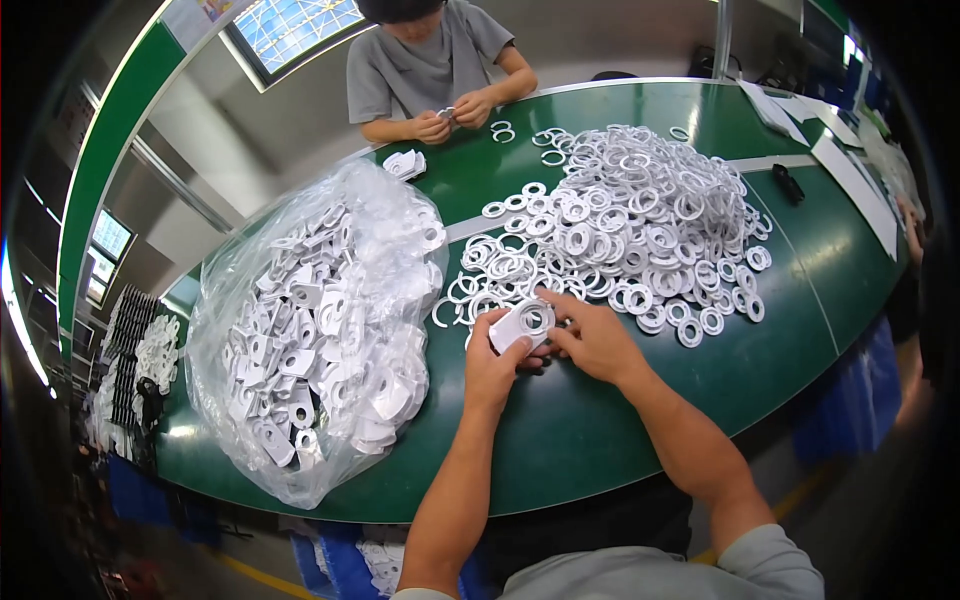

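Observation:
My left hand grips a white plastic plate with a rounded end and a round hole, its thumb lying across the near edge. A white ring sits at the hole in that rounded end. From the right, my right hand closes on the ring, index finger at its far rim and thumb at its near side. Whether the ring is fully seated in the hole I cannot tell. Just beyond my hands lies a large heap of white rings, its loose edge close to my fingers.
A clear plastic bag full of similar white plates stands left on the green table. Across the table a person handles a small part, near a few plates. White sheets and a black object lie far right.

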`<move>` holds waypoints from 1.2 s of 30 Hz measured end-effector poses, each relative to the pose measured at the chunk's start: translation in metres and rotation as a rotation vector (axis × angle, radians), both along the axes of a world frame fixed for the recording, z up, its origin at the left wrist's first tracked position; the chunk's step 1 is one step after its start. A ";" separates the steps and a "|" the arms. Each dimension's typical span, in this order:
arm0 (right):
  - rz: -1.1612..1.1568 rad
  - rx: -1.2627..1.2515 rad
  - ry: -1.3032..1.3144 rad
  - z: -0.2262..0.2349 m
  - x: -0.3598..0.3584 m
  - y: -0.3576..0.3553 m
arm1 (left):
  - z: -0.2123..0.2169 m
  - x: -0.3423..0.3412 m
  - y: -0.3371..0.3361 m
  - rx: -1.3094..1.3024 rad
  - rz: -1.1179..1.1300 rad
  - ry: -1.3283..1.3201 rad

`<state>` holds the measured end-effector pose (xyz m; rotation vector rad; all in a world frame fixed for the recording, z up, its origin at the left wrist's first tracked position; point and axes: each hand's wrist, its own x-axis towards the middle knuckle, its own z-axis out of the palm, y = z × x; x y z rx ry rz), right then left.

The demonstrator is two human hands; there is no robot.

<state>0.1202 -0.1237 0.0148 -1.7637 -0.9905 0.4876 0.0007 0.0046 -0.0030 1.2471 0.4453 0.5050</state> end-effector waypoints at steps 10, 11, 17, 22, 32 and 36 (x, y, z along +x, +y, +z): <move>-0.093 0.023 -0.241 0.010 0.001 -0.004 | -0.002 -0.008 0.002 -0.172 -0.246 -0.085; -0.097 0.022 -0.240 0.010 0.001 -0.005 | 0.000 -0.008 0.002 -0.173 -0.310 -0.088; 0.004 0.092 0.005 0.014 -0.001 -0.006 | -0.003 -0.008 0.002 0.053 -0.203 -0.051; -0.147 0.216 -0.332 0.008 -0.018 0.001 | 0.007 -0.007 -0.012 0.337 0.029 0.011; 0.025 0.107 0.133 0.021 -0.004 -0.008 | 0.008 -0.010 -0.007 0.316 0.080 0.017; 0.034 0.073 0.030 0.022 -0.003 -0.009 | 0.012 -0.013 -0.005 0.253 0.054 0.028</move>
